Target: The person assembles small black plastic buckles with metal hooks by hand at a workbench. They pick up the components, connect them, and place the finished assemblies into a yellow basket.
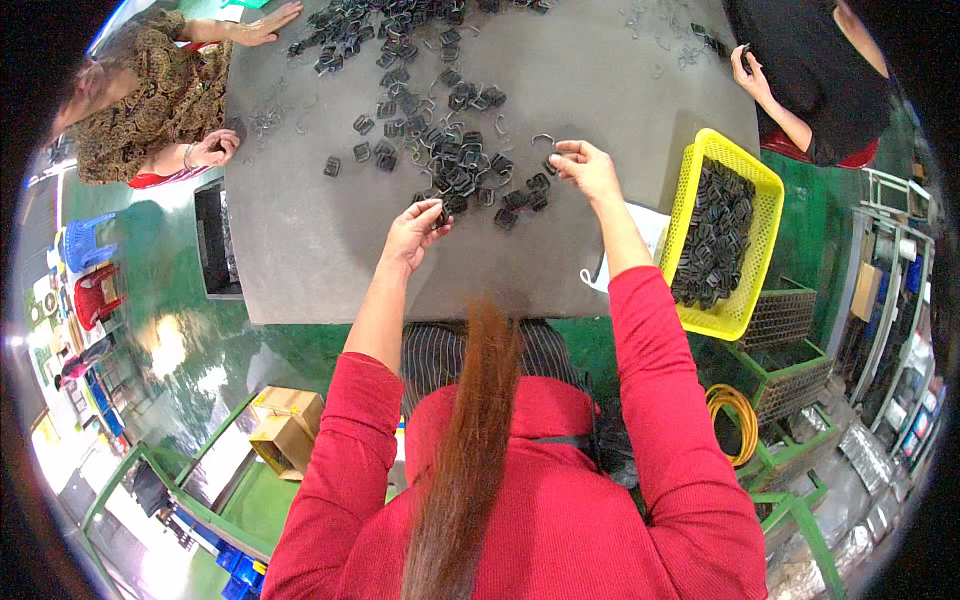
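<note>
While both hands pinch parts, one could slip.
Left hand (415, 228) clenches a small black metal clip (438, 214); right hand (585, 168) grasps a thin bent wire (543, 138) over the grey tabletop (300, 250), beside the loose clip heap (455, 165).

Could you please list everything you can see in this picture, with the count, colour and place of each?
table: one, grey, centre
clips: a pile, black, on the table
wire hooks: several, silver, left part of the table
basket: one, yellow, right of the table, full of black clips
cardboard box: one, brown, on the floor lower left
co-workers: two, at the far left and far right corners
left hand: on a clip at the pile's near edge
right hand: pinching a small part beside the pile
</note>
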Demonstrator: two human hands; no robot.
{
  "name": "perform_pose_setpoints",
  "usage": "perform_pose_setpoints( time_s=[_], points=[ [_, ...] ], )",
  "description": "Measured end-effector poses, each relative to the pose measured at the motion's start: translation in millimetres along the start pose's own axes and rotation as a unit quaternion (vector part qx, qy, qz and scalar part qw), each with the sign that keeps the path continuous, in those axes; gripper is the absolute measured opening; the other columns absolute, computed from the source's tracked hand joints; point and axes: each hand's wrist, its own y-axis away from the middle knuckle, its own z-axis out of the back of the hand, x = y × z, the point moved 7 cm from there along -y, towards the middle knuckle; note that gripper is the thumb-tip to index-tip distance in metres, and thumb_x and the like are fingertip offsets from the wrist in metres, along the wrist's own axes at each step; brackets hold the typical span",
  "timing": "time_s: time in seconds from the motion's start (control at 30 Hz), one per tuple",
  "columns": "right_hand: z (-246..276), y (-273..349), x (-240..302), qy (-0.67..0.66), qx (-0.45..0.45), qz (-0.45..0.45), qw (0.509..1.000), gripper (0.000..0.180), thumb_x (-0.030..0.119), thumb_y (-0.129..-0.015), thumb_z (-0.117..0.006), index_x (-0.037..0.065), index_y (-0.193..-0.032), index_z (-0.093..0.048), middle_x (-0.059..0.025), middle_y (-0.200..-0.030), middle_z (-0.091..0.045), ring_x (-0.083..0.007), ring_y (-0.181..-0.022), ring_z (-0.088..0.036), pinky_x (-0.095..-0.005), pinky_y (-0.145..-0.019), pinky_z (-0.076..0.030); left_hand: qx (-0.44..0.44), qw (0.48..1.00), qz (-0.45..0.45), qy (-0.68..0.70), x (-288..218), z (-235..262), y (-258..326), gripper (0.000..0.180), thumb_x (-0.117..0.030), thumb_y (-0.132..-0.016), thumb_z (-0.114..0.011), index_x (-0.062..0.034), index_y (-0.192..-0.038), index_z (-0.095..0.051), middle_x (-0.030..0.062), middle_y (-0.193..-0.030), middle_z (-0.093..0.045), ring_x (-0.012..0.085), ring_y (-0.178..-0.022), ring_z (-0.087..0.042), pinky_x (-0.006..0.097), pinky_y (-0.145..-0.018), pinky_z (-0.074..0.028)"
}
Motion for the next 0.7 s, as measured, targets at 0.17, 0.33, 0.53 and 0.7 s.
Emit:
perform_pose_setpoints(
  time_s=[0.17,0.33,0.53,0.7],
  points=[
    [24,-8,-16,-0.014,0.012,-0.014,1.0,0.026,0.016,-0.074,-0.073,0.005,-0.095,-0.066,-0.0027,-0.081,-0.067,-0.0104,-0.068,-0.061,-0.0264,-0.062,-0.049,-0.015,0.998,0.024,-0.049,-2,-33,-15,0.023,-0.03,-0.085,-0.063,-0.0068,-0.084,-0.058,-0.0011,-0.07,-0.056,0.011,-0.065,-0.057,0.027,-0.057,-0.048],
    [31,0,-16,0.038,-0.028,-0.059,0.997,0.035,0.009,-0.076,-0.07,0.002,-0.108,-0.059,-0.0074,-0.082,-0.065,-0.0125,-0.07,-0.064,-0.0247,-0.058,-0.051,-0.152,0.832,-0.165,-0.507,-38,-71,-22,0.027,-0.032,-0.077,-0.067,-0.0068,-0.088,-0.065,0.0066,-0.072,-0.065,0.0177,-0.065,-0.062,0.031,-0.062,-0.048],
    [29,7,-18,-0.154,0.026,-0.063,0.986,0.032,-0.003,-0.081,-0.059,-0.003,-0.112,-0.054,-0.0127,-0.09,-0.064,-0.0183,-0.069,-0.065,-0.0259,-0.062,-0.054,-0.154,0.665,-0.254,-0.685,-46,-132,-48,0.036,-0.031,-0.076,-0.068,-0.0116,-0.104,-0.057,0.0085,-0.095,-0.058,0.0293,-0.083,-0.062,0.041,-0.069,-0.049],
    [69,7,-30,0.143,-0.074,-0.09,0.983,0.017,0.01,-0.077,-0.067,0.008,-0.094,-0.067,-0.0003,-0.079,-0.067,-0.0109,-0.071,-0.064,-0.029,-0.06,-0.051,-0.134,0.66,-0.209,-0.709,-37,-139,-66,0.036,-0.028,-0.072,-0.073,-0.0084,-0.093,-0.052,0.0115,-0.099,-0.058,0.0308,-0.084,-0.062,0.039,-0.071,-0.05]
  ],
)
